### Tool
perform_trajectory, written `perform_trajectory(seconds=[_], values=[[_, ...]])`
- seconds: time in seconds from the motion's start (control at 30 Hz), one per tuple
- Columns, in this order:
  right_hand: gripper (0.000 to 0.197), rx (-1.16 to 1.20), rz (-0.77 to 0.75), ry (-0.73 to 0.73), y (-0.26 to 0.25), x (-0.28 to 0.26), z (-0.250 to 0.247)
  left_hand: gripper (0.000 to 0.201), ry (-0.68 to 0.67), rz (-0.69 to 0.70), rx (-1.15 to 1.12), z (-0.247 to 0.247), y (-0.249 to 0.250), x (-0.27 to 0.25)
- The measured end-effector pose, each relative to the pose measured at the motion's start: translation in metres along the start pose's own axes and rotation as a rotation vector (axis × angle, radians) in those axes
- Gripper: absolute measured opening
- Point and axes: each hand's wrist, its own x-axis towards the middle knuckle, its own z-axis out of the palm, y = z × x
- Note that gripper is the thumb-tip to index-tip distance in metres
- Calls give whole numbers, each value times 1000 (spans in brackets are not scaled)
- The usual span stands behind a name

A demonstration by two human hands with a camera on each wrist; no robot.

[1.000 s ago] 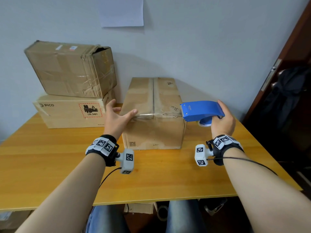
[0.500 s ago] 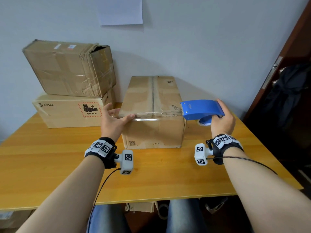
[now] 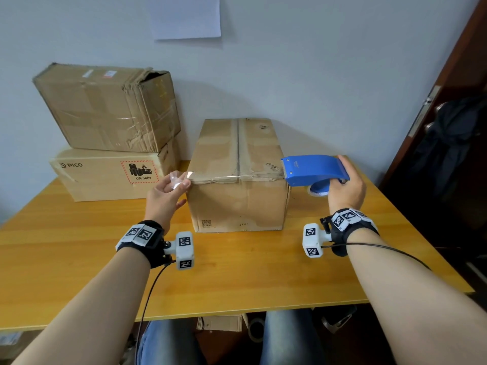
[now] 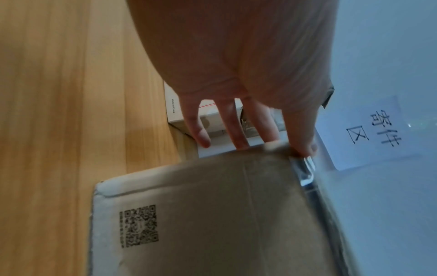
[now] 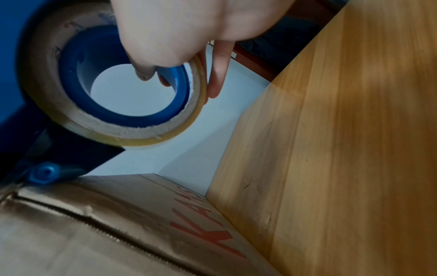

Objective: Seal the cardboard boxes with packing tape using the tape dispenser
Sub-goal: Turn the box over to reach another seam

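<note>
Tape sticks out past the left edge of the middle box; left hand pinches it, right hand grips the dispenser at the right edge. Fold it down flat and rub it smooth.

A: Background, far wall? A white paper sheet is stuck up high; the left wrist view shows handwritten characters on it.

B: Right side? A dark wooden door with a metal handle, and a dark garment hanging on it.

A: Support surface? A wooden table. Under its near edge, jeans-clad knees.
</note>
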Motion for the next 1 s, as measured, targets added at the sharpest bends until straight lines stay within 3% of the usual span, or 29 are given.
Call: perform_trajectory(seconds=[0.13,0.23,0.37,0.5,0.67,1.0], values=[[51,7,2,0,2,-1,1,63,156,162,-2,8,5,-4],[51,8,12,-2,2,-1,1,67,249,342,125,22,17,-5],[50,-11,8,-14,2,2,1,72,241,477,405,41,26,-4],[51,-5,10,-16,3,3,1,72,249,492,602,61,27,-11],[51,-15,1,-21,3,2,0,94,325,412,797,78,16,-15],[52,23,25,-24,-1,-2,-1,104,310,406,809,88,8,-17]])
